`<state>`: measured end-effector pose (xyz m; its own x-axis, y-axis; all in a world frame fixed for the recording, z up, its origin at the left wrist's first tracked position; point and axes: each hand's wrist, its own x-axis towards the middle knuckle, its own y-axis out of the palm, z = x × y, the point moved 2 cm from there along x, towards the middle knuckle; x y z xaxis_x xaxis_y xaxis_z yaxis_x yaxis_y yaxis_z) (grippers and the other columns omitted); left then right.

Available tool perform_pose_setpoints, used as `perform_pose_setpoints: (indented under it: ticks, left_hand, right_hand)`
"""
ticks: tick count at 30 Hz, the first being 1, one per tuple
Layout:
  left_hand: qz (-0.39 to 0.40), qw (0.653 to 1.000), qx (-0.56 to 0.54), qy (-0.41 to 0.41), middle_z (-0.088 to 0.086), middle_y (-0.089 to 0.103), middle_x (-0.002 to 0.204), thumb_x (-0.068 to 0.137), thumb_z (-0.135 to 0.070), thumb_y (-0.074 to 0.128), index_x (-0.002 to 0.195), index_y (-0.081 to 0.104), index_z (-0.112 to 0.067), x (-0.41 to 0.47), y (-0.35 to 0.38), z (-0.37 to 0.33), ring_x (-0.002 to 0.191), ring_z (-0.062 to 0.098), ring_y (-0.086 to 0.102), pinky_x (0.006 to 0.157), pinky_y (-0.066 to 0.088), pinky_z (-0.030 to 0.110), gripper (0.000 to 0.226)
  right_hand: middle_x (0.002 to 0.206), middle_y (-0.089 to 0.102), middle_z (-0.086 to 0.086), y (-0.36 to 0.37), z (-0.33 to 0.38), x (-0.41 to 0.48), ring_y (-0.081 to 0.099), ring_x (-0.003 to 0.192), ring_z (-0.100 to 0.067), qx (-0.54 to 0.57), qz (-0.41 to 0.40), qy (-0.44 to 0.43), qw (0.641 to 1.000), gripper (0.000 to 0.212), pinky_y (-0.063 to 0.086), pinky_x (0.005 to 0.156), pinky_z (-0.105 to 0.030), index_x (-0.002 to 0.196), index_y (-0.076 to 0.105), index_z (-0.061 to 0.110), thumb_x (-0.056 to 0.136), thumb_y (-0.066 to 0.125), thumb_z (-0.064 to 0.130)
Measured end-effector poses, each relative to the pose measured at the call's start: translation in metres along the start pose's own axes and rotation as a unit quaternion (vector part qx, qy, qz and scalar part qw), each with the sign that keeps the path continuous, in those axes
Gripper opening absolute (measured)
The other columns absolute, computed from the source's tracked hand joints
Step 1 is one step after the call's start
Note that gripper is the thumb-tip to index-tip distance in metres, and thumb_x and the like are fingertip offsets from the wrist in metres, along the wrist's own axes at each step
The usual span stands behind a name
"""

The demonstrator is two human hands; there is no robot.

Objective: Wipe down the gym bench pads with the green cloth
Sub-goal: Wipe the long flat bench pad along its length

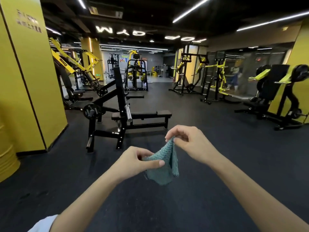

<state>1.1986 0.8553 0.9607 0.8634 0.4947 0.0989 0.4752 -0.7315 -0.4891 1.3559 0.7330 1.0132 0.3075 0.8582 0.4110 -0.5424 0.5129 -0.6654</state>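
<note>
Underfoot, dark rubber gym floor (217,156) runs wide; a tall yellow pillar (33,81) is cut off at the left edge; ahead, a black steel barbell rack (119,84) hides part of the black padded flat bench (147,114); well short of it, the knitted green cloth (164,166) hangs between both hands, left hand (138,161) pinching its side, right hand (189,143) pinching its top corner.
</note>
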Motion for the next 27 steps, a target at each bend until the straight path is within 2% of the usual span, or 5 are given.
perform_pose_setpoints:
  ticks: [5, 9, 14, 20, 27]
  left_hand:
    - [-0.072, 0.991, 0.101, 0.058, -0.004, 0.066, 0.087, 0.075, -0.039, 0.08, 0.076, 0.071, -0.032, 0.108, -0.014, 0.026, 0.082, 0.012, 0.06, 0.069, 0.05, 0.03, 0.011]
    - [-0.029, 0.986, 0.145, 0.081, -0.009, 0.07, 0.076, 0.081, -0.042, 0.07, 0.075, 0.069, -0.042, 0.205, -0.04, 0.043, 0.077, 0.012, 0.064, 0.078, 0.05, 0.039, 0.006]
    - [0.076, 0.984, 0.12, 0.111, 0.007, 0.063, 0.068, 0.081, -0.046, 0.068, 0.077, 0.071, -0.019, 0.317, -0.065, 0.053, 0.064, 0.015, 0.052, 0.062, 0.044, 0.039, 0.028]
    - [0.095, 0.987, 0.075, 0.109, 0.017, 0.067, 0.083, 0.082, -0.044, 0.06, 0.078, 0.067, -0.017, 0.426, -0.063, 0.067, 0.07, 0.016, 0.058, 0.069, 0.05, 0.047, 0.028]
    - [0.121, 0.992, 0.033, 0.0, 0.016, 0.074, 0.091, 0.074, -0.049, 0.072, 0.082, 0.076, -0.009, 0.565, -0.035, 0.091, 0.084, 0.028, 0.071, 0.086, 0.053, 0.051, 0.041]
  right_hand:
    - [0.086, 0.071, 0.008, -0.001, -0.049, 0.08, 0.06, 0.072, -0.006, -0.023, 0.001, 0.017, 1.0, 0.024, 0.045, 0.068, -0.013, 0.089, 0.073, 0.024, 0.088, 0.058, 0.005]
    - [0.084, 0.07, 0.009, -0.016, -0.087, 0.151, 0.061, 0.073, -0.005, -0.075, 0.0, 0.031, 0.997, 0.025, 0.046, 0.065, -0.015, 0.087, 0.072, 0.028, 0.089, 0.058, 0.007]
    - [0.084, 0.062, 0.013, -0.026, -0.161, 0.221, 0.052, 0.065, 0.003, -0.064, -0.04, 0.077, 0.994, 0.03, 0.04, 0.062, -0.012, 0.087, 0.063, 0.029, 0.094, 0.049, 0.003]
    - [0.095, 0.063, 0.015, -0.025, -0.258, 0.291, 0.057, 0.089, -0.003, 0.045, -0.072, 0.146, 0.986, 0.029, 0.051, 0.084, -0.033, 0.097, 0.064, 0.027, 0.096, 0.047, 0.004]
    - [0.092, 0.07, 0.006, -0.054, -0.341, 0.392, 0.065, 0.083, -0.004, 0.026, -0.115, 0.103, 0.988, 0.014, 0.043, 0.07, -0.008, 0.095, 0.068, 0.015, 0.089, 0.063, 0.004]
